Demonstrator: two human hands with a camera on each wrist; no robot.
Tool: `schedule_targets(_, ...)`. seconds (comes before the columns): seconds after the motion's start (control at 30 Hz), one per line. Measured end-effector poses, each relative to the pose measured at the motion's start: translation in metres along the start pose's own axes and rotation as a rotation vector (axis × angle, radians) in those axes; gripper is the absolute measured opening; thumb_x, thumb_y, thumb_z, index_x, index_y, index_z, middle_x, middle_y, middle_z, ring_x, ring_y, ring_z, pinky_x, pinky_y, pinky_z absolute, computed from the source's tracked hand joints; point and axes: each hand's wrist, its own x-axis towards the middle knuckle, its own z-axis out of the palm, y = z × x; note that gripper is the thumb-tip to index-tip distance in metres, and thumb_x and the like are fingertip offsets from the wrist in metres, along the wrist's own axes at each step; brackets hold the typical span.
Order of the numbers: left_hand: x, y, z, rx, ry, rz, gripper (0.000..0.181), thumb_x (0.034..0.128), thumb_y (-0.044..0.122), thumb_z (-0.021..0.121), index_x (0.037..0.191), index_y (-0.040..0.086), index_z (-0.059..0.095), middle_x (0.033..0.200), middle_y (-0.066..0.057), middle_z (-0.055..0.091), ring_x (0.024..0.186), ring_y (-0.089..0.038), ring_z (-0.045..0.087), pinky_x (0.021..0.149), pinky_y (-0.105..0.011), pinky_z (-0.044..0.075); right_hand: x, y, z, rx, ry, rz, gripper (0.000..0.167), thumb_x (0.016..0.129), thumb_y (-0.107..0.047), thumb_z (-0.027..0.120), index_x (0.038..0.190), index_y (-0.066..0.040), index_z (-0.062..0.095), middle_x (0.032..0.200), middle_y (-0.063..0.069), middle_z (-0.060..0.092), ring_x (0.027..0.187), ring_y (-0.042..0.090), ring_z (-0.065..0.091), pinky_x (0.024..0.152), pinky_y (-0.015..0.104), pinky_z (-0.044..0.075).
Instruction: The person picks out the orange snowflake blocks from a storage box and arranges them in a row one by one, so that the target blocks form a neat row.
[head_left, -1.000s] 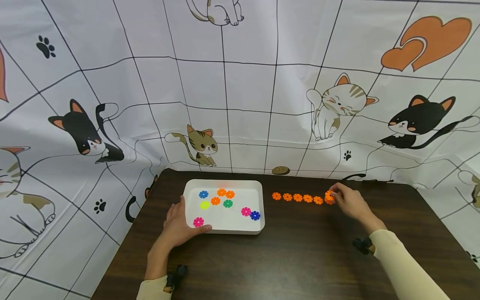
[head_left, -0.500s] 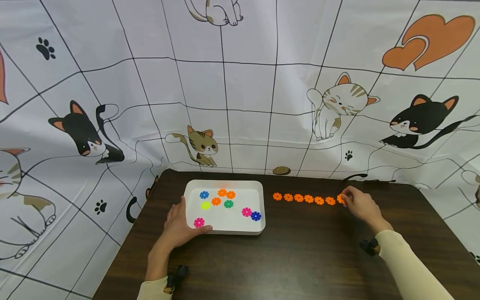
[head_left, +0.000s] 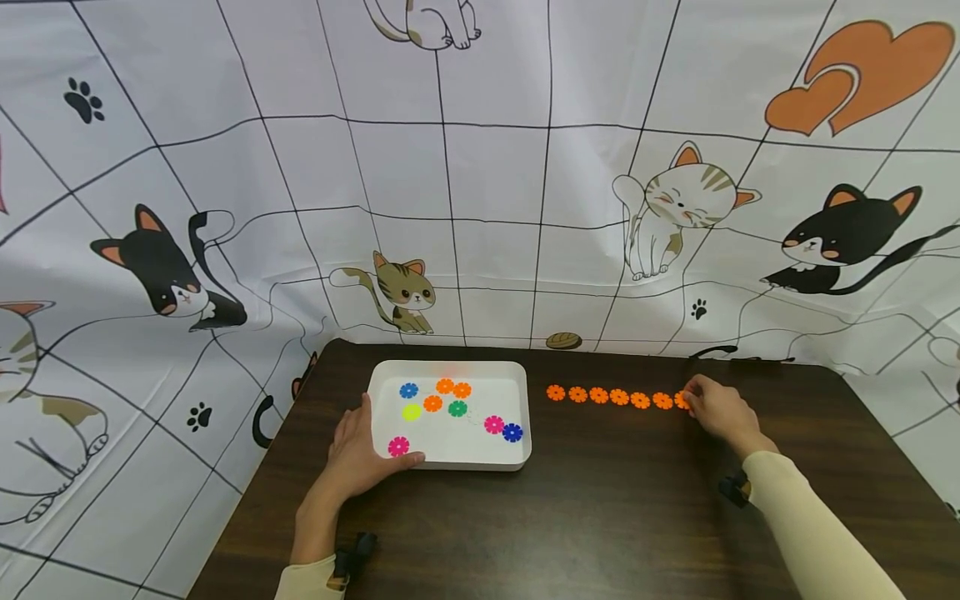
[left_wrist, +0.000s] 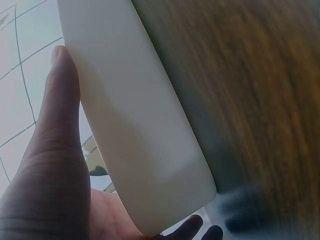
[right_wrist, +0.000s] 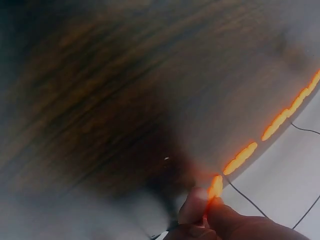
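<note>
On the table's left part lies a white tray [head_left: 450, 457] with small notched discs in it: orange, blue, yellow, green, pink. My left hand [head_left: 356, 454] grips its near left corner, thumb along the near rim and fingers at the left side. In the left wrist view the thumb [left_wrist: 62, 100] lies against the tray's wall [left_wrist: 135, 110]. Right of the tray runs a row of several orange discs [head_left: 618, 397]. At its right end my right hand [head_left: 722, 410] pinches an orange disc [head_left: 681, 400]; the right wrist view shows that disc [right_wrist: 215, 187] between thumb and fingertips, partly hidden.
The dark wooden table [head_left: 585, 517] meets a white curtain [head_left: 495, 175] printed with cats and grid lines behind its far edge. A dark wrist device [head_left: 352, 560] sits at the left sleeve, another [head_left: 733, 488] at the right one.
My right hand has moved a little to the right, leaving an orange disc in the row and now holding another at its end. My left hand and the tray have stayed in place.
</note>
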Motion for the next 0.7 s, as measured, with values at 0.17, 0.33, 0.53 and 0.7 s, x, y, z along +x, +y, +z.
schedule_targets(0.17, 0.0016, -0.0011, 0.0013, 0.005, 0.006, 0.002, 0.148, 0.0663, 0.073, 0.079, 0.163, 0.008, -0.012, 0.171, -0.022, 0.005, 0.156, -0.050, -0.001, 0.119, -0.081, 0.008, 0.0011, -0.0022, -0.0018, -0.014, -0.014, 0.029, 0.025, 0.107, -0.025, 0.047, 0.120, -0.006, 0.056, 0.090, 0.009, 0.070, 0.071, 0.024, 0.059, 0.058, 0.037, 0.043)
schedule_targets(0.33, 0.0012, -0.0004, 0.0007, -0.001, 0.012, 0.006, 0.148, 0.0661, 0.073, 0.080, 0.163, 0.008, -0.012, 0.170, -0.023, 0.005, 0.155, -0.050, 0.000, 0.119, -0.080, 0.008, 0.0022, -0.0001, -0.0011, -0.017, -0.012, 0.037, 0.025, 0.107, -0.027, 0.047, 0.120, -0.008, 0.056, 0.091, 0.010, 0.070, 0.072, 0.026, 0.059, 0.058, 0.038, 0.043)
schedule_targets(0.53, 0.0003, -0.0009, -0.0003, 0.001, 0.006, 0.003, 0.149, 0.0660, 0.073, 0.080, 0.163, 0.008, -0.012, 0.171, -0.023, 0.004, 0.155, -0.050, -0.001, 0.119, -0.080, 0.008, 0.0029, 0.0026, 0.0026, -0.023, -0.008, 0.038, 0.024, 0.106, -0.027, 0.049, 0.119, -0.009, 0.056, 0.096, 0.017, 0.068, 0.072, 0.029, 0.058, 0.057, 0.038, 0.042)
schedule_targets(0.7, 0.0015, -0.0023, 0.0007, -0.002, 0.009, 0.004, 0.149, 0.0660, 0.074, 0.080, 0.163, 0.008, -0.012, 0.171, -0.023, 0.004, 0.155, -0.050, -0.001, 0.119, -0.081, 0.008, 0.0022, 0.0037, 0.0034, -0.033, -0.001, 0.027, 0.025, 0.106, -0.027, 0.049, 0.120, -0.008, 0.056, 0.103, 0.025, 0.067, 0.073, 0.031, 0.059, 0.057, 0.039, 0.044)
